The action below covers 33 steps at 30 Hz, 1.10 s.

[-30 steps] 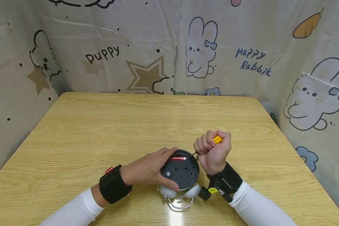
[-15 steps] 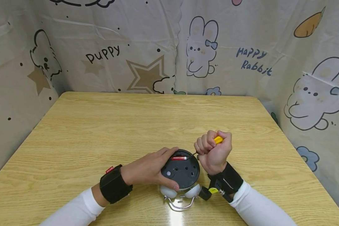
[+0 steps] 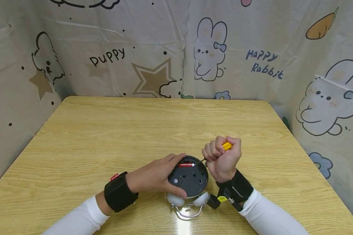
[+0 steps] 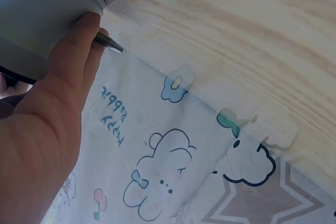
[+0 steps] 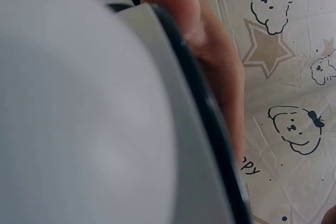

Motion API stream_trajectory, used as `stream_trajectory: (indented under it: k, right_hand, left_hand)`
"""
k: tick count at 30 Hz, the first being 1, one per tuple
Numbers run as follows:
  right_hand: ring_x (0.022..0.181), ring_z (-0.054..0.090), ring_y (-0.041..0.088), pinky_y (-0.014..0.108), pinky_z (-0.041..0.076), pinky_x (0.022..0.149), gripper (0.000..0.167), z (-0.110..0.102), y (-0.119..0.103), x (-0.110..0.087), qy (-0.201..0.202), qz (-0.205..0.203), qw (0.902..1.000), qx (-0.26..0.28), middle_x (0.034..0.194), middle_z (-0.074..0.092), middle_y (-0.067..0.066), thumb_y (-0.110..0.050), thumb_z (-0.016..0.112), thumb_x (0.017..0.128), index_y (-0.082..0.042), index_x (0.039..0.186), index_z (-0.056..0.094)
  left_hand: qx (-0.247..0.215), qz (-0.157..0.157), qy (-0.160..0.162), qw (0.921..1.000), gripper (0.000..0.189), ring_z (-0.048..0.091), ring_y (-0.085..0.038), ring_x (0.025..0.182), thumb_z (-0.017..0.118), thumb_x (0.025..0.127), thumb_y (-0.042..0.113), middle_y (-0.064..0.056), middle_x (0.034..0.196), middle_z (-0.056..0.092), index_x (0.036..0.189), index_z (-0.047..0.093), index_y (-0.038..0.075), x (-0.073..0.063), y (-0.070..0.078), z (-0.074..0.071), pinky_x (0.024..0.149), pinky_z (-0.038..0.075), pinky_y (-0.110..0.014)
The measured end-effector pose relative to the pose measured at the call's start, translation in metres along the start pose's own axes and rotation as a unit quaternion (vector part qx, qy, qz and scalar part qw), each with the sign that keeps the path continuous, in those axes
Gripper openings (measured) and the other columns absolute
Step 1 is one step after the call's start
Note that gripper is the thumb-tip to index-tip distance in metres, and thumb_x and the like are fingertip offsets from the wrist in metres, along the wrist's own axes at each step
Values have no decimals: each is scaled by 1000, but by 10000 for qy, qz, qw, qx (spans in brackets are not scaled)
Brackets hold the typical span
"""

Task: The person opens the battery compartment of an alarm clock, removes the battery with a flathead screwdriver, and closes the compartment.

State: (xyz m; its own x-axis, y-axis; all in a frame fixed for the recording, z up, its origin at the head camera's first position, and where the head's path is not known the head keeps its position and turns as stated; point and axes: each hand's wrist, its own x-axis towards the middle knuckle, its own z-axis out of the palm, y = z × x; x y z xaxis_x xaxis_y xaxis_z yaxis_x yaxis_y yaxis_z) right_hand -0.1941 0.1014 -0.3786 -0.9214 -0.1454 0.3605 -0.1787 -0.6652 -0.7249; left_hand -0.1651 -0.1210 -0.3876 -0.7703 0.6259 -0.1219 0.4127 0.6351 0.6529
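Note:
A twin-bell alarm clock (image 3: 189, 184) lies face down on the table with its black back upward and its bells toward me. In its back sits a red battery (image 3: 186, 164) in an uncovered slot. My left hand (image 3: 157, 174) grips the clock from the left, thumb and fingers spread round its rim. My right hand (image 3: 222, 158) holds a screwdriver by its yellow handle (image 3: 227, 146) in a fist. The thin shaft slants down to the battery's right end; its tip is too small to make out. In the left wrist view, a metal clock foot (image 4: 109, 41) pokes out beside the fingers.
The wooden table (image 3: 129, 127) stretches away to a printed cloth backdrop (image 3: 153, 39). A white bell (image 5: 89, 114) fills much of the right wrist view. A black wrist-camera block (image 3: 213, 201) hangs close to the clock's right bell.

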Motion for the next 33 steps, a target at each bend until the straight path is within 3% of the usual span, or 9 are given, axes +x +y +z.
stream_trajectory:
  k: [33]
  right_hand:
    - [42, 12, 14, 35, 4, 46, 42, 3, -2, 0, -7, -58, 10000, -33, 51, 16, -3, -24, 8, 97, -17, 57, 21]
  left_hand:
    - [52, -9, 31, 10000, 118, 58, -16, 116, 86, 74, 65, -6, 150, 51, 165, 27, 17, -1, 2, -1, 102, 52, -38]
